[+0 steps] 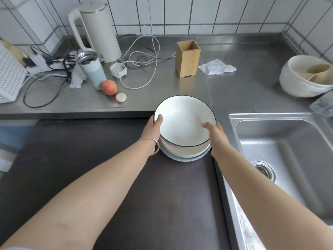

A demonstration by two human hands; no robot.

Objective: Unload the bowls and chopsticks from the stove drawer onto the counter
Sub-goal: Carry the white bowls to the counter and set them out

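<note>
A stack of white bowls (183, 121), the top one rimmed in black, is held at the far right corner of the dark stove top (108, 177), tilted toward me. My left hand (154, 130) grips the stack's left side, thumb over the rim. My right hand (215, 135) grips its right side, thumb inside the top bowl. A pale blue bowl edge (182, 157) shows at the bottom of the stack. An empty bamboo chopstick holder (187, 59) stands upright on the steel counter (234, 91) behind. No chopsticks and no drawer are in view.
A steel sink (288, 150) lies to the right. More white bowls (306, 78) sit at the far right. On the left of the counter are a kettle (99, 29), a tumbler (91, 69), a peach (108, 87), cables (140, 58), and a crumpled tissue (217, 66).
</note>
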